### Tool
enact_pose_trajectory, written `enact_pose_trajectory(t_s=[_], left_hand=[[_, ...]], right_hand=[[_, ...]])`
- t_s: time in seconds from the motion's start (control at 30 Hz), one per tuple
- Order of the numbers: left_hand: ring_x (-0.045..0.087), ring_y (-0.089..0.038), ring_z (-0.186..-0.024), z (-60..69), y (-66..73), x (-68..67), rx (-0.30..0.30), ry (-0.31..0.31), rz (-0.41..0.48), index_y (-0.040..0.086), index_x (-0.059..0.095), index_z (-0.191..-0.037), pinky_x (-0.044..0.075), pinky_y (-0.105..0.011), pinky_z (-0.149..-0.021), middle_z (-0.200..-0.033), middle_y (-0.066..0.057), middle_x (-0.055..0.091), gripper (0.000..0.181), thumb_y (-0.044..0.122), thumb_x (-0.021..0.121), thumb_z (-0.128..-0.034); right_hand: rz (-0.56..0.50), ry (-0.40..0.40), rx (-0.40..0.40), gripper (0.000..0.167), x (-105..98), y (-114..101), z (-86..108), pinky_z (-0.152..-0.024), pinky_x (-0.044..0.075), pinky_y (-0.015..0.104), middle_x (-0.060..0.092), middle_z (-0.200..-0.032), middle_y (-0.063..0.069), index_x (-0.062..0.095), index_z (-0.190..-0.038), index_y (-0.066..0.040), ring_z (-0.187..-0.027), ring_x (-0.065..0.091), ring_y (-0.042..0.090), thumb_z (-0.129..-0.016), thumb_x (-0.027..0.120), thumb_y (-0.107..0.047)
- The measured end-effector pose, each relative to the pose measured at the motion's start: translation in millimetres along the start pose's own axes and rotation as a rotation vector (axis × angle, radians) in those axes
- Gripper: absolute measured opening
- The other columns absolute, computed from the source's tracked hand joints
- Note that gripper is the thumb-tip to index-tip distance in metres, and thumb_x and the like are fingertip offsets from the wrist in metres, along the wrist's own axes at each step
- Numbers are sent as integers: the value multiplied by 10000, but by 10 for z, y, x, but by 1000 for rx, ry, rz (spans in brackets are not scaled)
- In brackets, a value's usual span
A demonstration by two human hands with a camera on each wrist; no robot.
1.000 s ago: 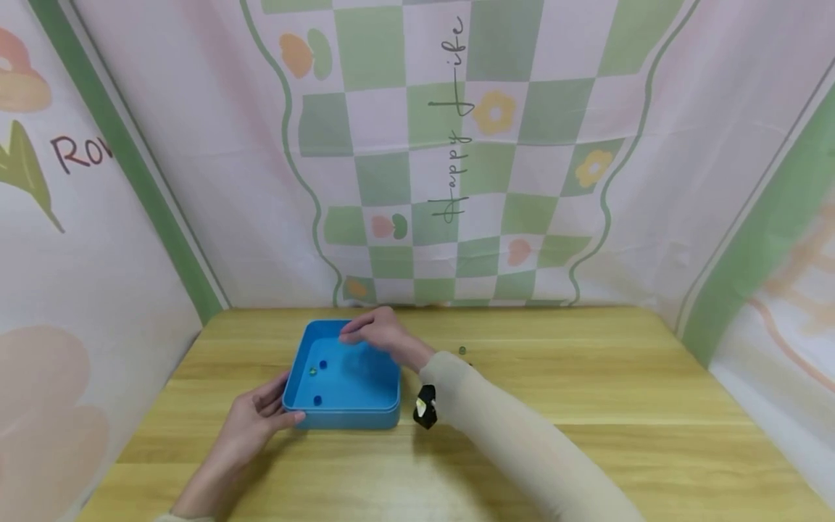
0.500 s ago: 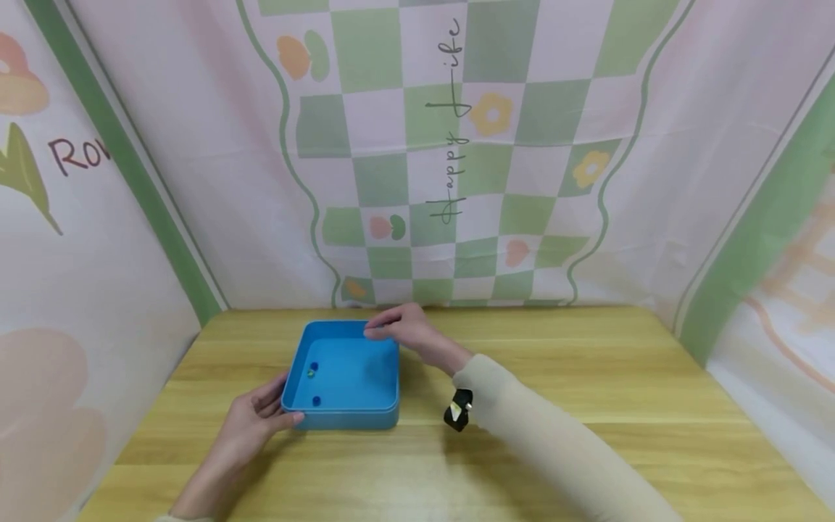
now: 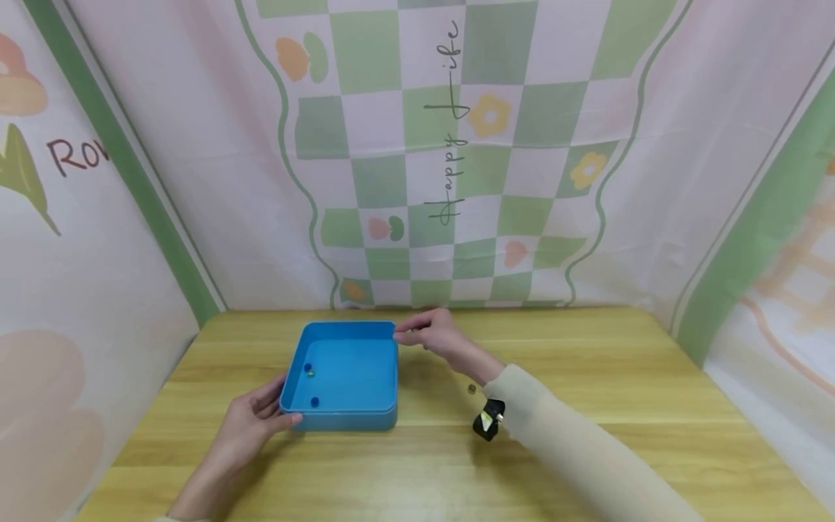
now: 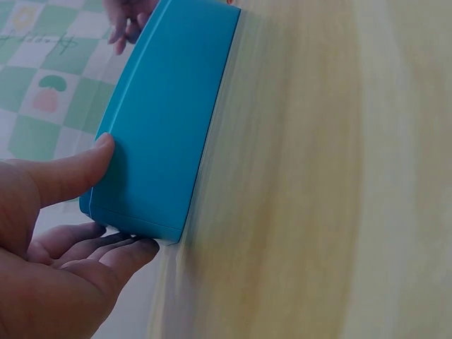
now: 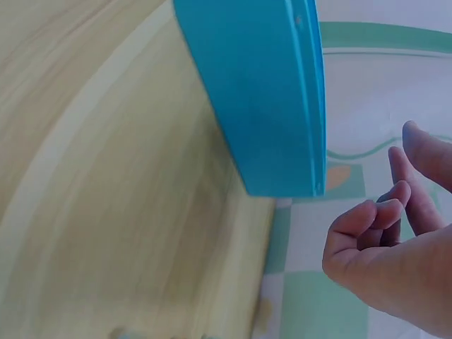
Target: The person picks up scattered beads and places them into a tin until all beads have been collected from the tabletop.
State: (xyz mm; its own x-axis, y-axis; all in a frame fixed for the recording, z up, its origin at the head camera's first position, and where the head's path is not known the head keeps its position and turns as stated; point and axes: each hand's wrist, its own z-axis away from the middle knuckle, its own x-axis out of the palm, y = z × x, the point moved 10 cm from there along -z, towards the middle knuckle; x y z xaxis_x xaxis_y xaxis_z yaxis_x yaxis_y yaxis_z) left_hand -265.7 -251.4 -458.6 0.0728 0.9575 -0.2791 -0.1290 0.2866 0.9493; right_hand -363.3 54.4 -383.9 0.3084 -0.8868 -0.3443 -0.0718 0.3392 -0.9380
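Note:
A square blue plastic box (image 3: 355, 373) stands on the table. My left hand (image 3: 251, 424) grips its near left corner; in the left wrist view the thumb lies on the front wall (image 4: 162, 106) and the fingers touch the left side. Inside, near the left wall, two small dark blue beads (image 3: 315, 402) lie with a yellowish green bead (image 3: 311, 374). My right hand (image 3: 440, 338) hovers just past the box's back right corner. In the right wrist view its thumb and index finger stand apart, nothing visible between them, the other fingers loosely bent.
A small greenish bead (image 3: 472, 389) lies on the wooden table (image 3: 587, 370) by the right sleeve. Blurred small things (image 5: 119, 332) show at the right wrist view's bottom edge. A patterned cloth (image 3: 378, 181) hangs behind the table.
My right hand has moved right, from over the box to outside its back right corner. The beads inside have shifted slightly left. My left hand keeps its hold on the corner.

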Motion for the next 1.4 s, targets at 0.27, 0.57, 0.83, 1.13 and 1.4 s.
enact_pose_trajectory(t_s=[0.27, 0.57, 0.83, 1.13, 1.4], left_hand=[[431, -421, -1448, 8, 18, 3, -12, 4, 3, -22, 344, -1610, 478, -402, -1083, -1628, -260, 354, 858, 83, 835, -914], [438, -423, -1441, 11, 1, 7, -6, 4, 8, -31, 341, -1608, 481, -395, -1075, -1622, -266, 355, 858, 63, 833, -912], [441, -416, -1441, 22, 4, 8, -12, 6, 13, -29, 340, -1609, 482, -387, -1073, -1623, -259, 358, 871, 78, 843, -905], [439, -416, -1444, 30, 5, 5, -16, 4, 8, -29, 338, -1610, 479, -395, -1079, -1626, -256, 356, 870, 81, 840, -908], [441, -409, -1444, 18, -9, -1, -22, 5, 10, -19, 342, -1611, 478, -390, -1080, -1626, -247, 359, 874, 84, 845, -904]], right_hand=[[19, 21, -9, 270, -220, 135, 137, -1025, 516, 596, 744, -1237, 95, 788, -1197, -33, -1207, 634, 319, -979, 764, -190], [-5, 70, 46, 330, -448, 387, 290, -1035, 537, 555, 735, -1266, 142, 755, -1245, 11, -1211, 647, 320, -982, 771, -187], [-52, 125, 72, 358, -639, 622, 380, -862, 585, 390, 760, -1174, 134, 732, -1223, 81, -948, 669, 141, -944, 794, -135], [-35, 133, 82, 351, -734, 726, 511, -840, 543, 318, 723, -1262, 203, 737, -1215, 85, -1065, 654, 209, -933, 799, -114], [-8, 106, 109, 343, -757, 811, 629, -1067, 516, 420, 649, -1389, 234, 732, -1240, 71, -1295, 576, 373, -953, 785, -110]])
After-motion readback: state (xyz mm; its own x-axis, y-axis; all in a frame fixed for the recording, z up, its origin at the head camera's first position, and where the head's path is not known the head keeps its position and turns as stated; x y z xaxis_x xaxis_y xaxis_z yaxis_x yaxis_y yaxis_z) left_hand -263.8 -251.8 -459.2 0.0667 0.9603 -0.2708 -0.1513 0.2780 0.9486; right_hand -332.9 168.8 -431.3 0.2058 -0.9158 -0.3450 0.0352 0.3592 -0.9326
